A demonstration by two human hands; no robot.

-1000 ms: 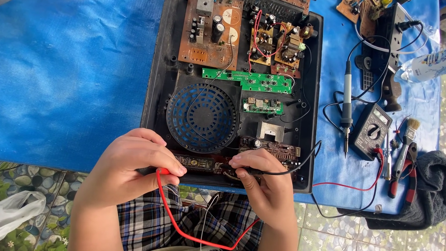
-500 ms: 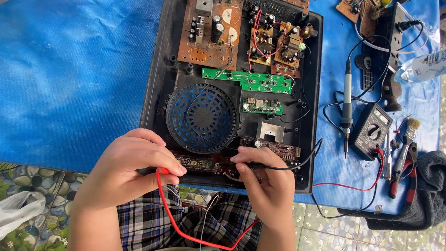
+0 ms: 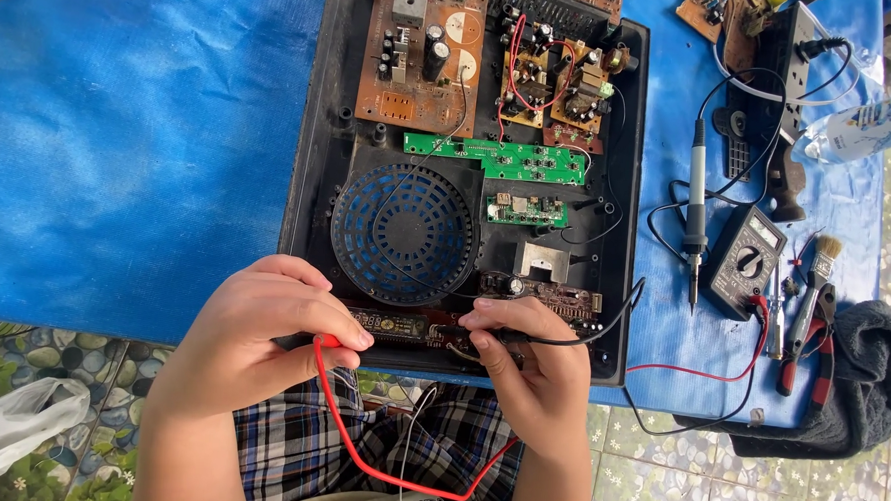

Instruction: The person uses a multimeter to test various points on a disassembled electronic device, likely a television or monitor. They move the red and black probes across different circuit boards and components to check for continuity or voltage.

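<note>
Head view: left hand pinches the red probe and right hand grips the black probe, both closed, tips on the fragile-looking display board inside the opened black casing; the thin, light probes seem best held at their insulated handles.

We see a red test probe pinched in the left hand, its tip on the dark display board at the near edge of the open black appliance casing. Its red lead loops down over the lap and back up to the right. A black test probe lies gripped in the right hand, tip touching the same board's right end; its black lead curves off to the right, over the casing's rim.
</note>
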